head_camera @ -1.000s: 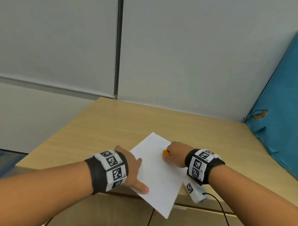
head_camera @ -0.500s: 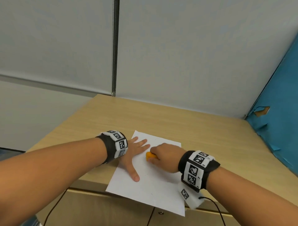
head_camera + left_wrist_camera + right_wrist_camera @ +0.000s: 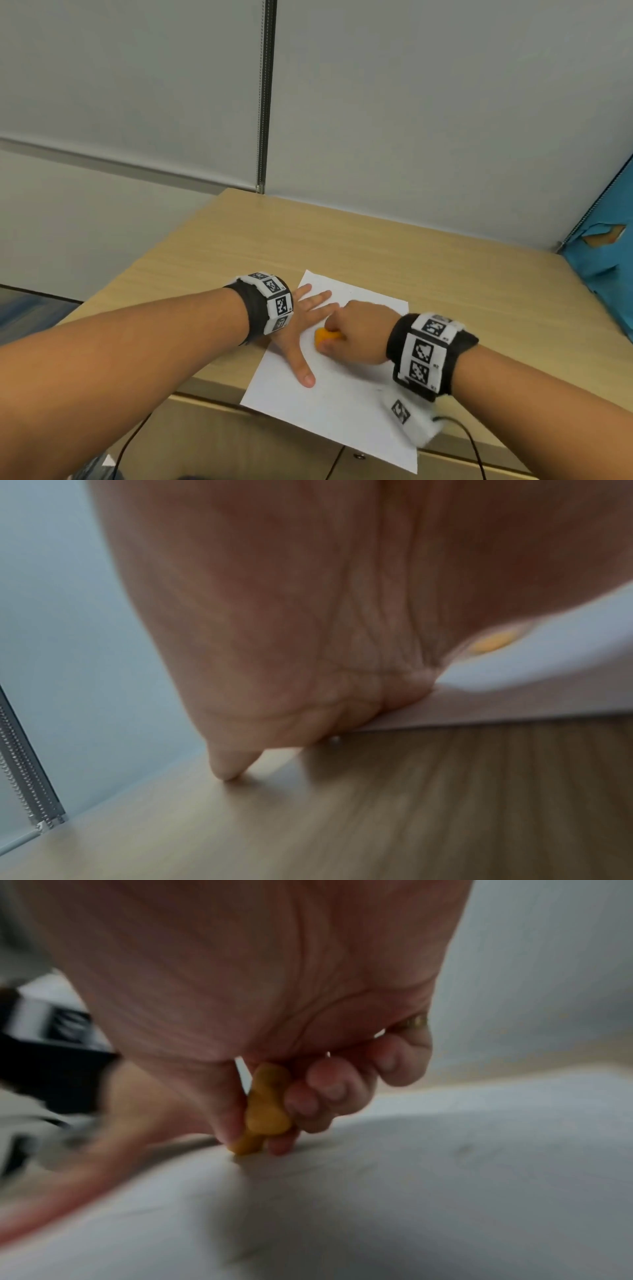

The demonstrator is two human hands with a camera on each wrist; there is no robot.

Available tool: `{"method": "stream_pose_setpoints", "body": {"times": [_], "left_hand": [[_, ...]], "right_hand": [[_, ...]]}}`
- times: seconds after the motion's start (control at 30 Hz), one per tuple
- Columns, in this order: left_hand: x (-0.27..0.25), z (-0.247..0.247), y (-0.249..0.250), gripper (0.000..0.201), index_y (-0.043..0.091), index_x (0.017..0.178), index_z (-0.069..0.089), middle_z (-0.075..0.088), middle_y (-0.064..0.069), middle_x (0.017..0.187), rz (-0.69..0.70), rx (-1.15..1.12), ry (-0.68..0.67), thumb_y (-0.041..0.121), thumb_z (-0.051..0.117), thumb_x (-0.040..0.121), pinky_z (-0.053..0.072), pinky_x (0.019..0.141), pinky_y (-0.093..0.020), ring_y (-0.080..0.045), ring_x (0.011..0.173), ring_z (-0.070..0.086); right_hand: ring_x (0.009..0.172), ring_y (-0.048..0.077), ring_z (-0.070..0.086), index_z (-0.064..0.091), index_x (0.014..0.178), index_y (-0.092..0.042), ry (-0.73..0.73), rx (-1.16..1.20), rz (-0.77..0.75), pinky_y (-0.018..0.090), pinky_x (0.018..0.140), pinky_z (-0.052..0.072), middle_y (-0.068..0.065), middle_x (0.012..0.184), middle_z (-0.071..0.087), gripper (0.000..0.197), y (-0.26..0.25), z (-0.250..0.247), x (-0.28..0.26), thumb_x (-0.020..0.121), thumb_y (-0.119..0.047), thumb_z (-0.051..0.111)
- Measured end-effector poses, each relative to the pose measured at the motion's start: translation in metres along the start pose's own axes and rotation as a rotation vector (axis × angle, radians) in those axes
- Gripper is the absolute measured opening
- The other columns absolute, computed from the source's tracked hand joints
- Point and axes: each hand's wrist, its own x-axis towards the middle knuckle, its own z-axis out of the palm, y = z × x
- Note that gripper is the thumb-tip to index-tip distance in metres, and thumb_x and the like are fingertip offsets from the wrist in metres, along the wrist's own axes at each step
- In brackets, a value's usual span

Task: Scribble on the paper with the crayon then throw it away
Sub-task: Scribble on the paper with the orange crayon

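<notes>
A white sheet of paper lies on the wooden table, its near edge hanging over the table's front. My left hand lies flat on the paper's left side, fingers spread and straight, thumb pointing toward me. My right hand grips a stubby orange crayon between thumb and curled fingers. In the right wrist view the crayon has its tip down on the paper. The left wrist view shows my palm pressing the paper's edge, with the crayon blurred beyond.
The light wooden table stands against a grey wall, with a window-blind chain at the back. A blue torn board leans at the right. Drawer fronts sit below the table's front edge.
The paper has turned squarer to the table edge. My left hand moved from the paper's near left corner up to its left side and spread flat. The right hand with the crayon shifted left.
</notes>
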Motion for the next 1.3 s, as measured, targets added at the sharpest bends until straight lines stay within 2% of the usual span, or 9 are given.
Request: {"method": "stream_pose_setpoints", "body": {"times": [0.1, 0.3, 0.47, 0.63, 0.77, 0.87, 1.07, 1.2, 1.3], "left_hand": [[0.000, 0.000, 0.000, 0.142, 0.043, 0.150, -0.029, -0.038, 0.010, 0.161, 0.002, -0.024, 0.007, 0.089, 0.067, 0.057, -0.008, 0.117, -0.066, -0.030, 0.149, -0.032], [0.001, 0.000, 0.000, 0.143, 0.041, 0.151, -0.030, -0.038, 0.011, 0.160, 0.005, -0.007, 0.002, 0.088, 0.068, 0.058, -0.010, 0.116, -0.064, -0.029, 0.149, -0.031], [-0.001, -0.001, 0.000, 0.143, 0.042, 0.150, -0.030, -0.037, 0.010, 0.161, -0.009, -0.008, 0.000, 0.090, 0.066, 0.056, -0.008, 0.116, -0.067, -0.030, 0.150, -0.029], [0.001, -0.001, 0.000, 0.144, 0.041, 0.150, -0.031, -0.039, 0.010, 0.160, -0.006, -0.004, -0.004, 0.090, 0.067, 0.057, -0.008, 0.117, -0.064, -0.029, 0.149, -0.031], [0.001, 0.000, -0.001, 0.147, 0.042, 0.150, -0.031, -0.038, 0.011, 0.160, -0.028, -0.022, 0.007, 0.095, 0.063, 0.049, -0.008, 0.119, -0.065, -0.031, 0.149, -0.032], [-0.005, 0.000, 0.002, 0.147, 0.044, 0.150, -0.030, -0.036, 0.011, 0.161, -0.056, -0.049, 0.009, 0.097, 0.060, 0.048, -0.007, 0.119, -0.065, -0.031, 0.150, -0.029], [-0.019, 0.007, 0.024, 0.145, 0.038, 0.155, -0.022, -0.028, 0.007, 0.165, -0.204, -0.121, 0.054, 0.105, 0.045, 0.045, 0.000, 0.121, -0.063, -0.033, 0.154, -0.016], [-0.034, 0.006, 0.050, 0.137, 0.024, 0.162, -0.004, 0.002, -0.014, 0.169, -0.308, -0.093, 0.103, 0.105, 0.035, 0.058, 0.022, 0.119, -0.055, -0.041, 0.151, 0.020], [-0.053, 0.004, 0.060, 0.116, 0.016, 0.149, 0.041, 0.059, -0.011, 0.135, -0.245, 0.080, 0.221, 0.100, 0.034, 0.068, 0.045, 0.085, -0.039, -0.030, 0.113, 0.059]], "right_hand": [[0.076, 0.024, 0.060, 0.057, 0.084, -0.018, 0.052, -0.052, 0.138, 0.033, 0.066, 0.049, 0.000, 0.076, 0.055, 0.037, 0.019, -0.013, 0.014, 0.100, -0.046, 0.040], [0.066, 0.017, 0.055, 0.056, 0.072, -0.019, -0.053, 0.090, -0.018, 0.036, 0.067, 0.050, -0.001, 0.072, 0.058, 0.039, -0.008, 0.000, -0.007, 0.097, -0.048, 0.050], [0.079, 0.025, 0.061, 0.058, 0.086, -0.016, 0.041, -0.033, 0.186, 0.033, 0.067, 0.049, 0.002, 0.081, 0.057, 0.037, 0.017, -0.015, 0.014, 0.100, -0.045, 0.042], [0.066, 0.017, 0.053, 0.051, 0.067, -0.019, -0.026, 0.039, 0.016, 0.033, 0.063, 0.044, -0.001, 0.070, 0.054, 0.040, -0.020, -0.003, -0.012, 0.097, -0.046, 0.051], [0.076, 0.026, 0.058, 0.053, 0.075, -0.015, 0.019, 0.066, 0.189, 0.034, 0.068, 0.048, 0.002, 0.076, 0.057, 0.039, 0.009, -0.008, 0.005, 0.097, -0.046, 0.045], [0.082, 0.027, 0.055, 0.055, 0.092, -0.013, 0.045, 0.003, 0.367, 0.031, 0.073, 0.045, 0.008, 0.097, 0.059, 0.036, 0.039, -0.015, 0.017, 0.101, -0.044, 0.040], [0.075, 0.025, 0.055, 0.069, 0.096, -0.001, 0.038, 0.234, 0.380, 0.035, 0.073, 0.048, 0.016, 0.096, 0.072, 0.051, 0.055, -0.012, -0.010, 0.101, -0.046, 0.046], [0.065, 0.024, 0.059, 0.067, 0.085, -0.007, -0.096, 0.212, 0.334, 0.032, 0.066, 0.049, 0.008, 0.077, 0.067, 0.039, 0.043, -0.004, -0.029, 0.098, -0.040, 0.049], [0.065, 0.025, 0.055, 0.060, 0.079, -0.013, -0.086, 0.151, 0.297, 0.032, 0.065, 0.045, 0.005, 0.074, 0.062, 0.035, 0.039, 0.000, -0.024, 0.098, -0.039, 0.048]]}}
